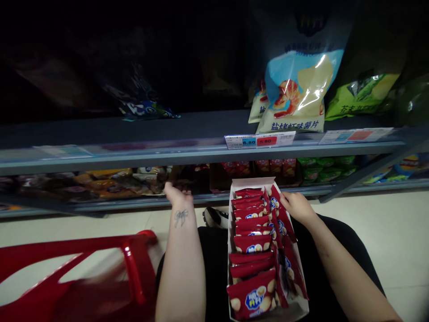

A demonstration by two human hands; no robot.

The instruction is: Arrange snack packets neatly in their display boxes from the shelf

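Note:
A white cardboard box (254,182) lies on my lap, filled with several red snack packets (252,242). My right hand (296,206) rests at the box's far right side, its fingers curled on a red packet (275,202) near the top. My left hand (178,193) reaches forward into the lower shelf (134,203); its fingers are hidden among dark packets there. A small bow tattoo shows on that wrist.
A grey upper shelf (201,152) carries large crisp bags (296,96) and price tags (259,140). The lower shelf holds mixed snack packs. A red plastic basket (77,273) sits at my left on the pale floor. A shoe (216,217) shows ahead.

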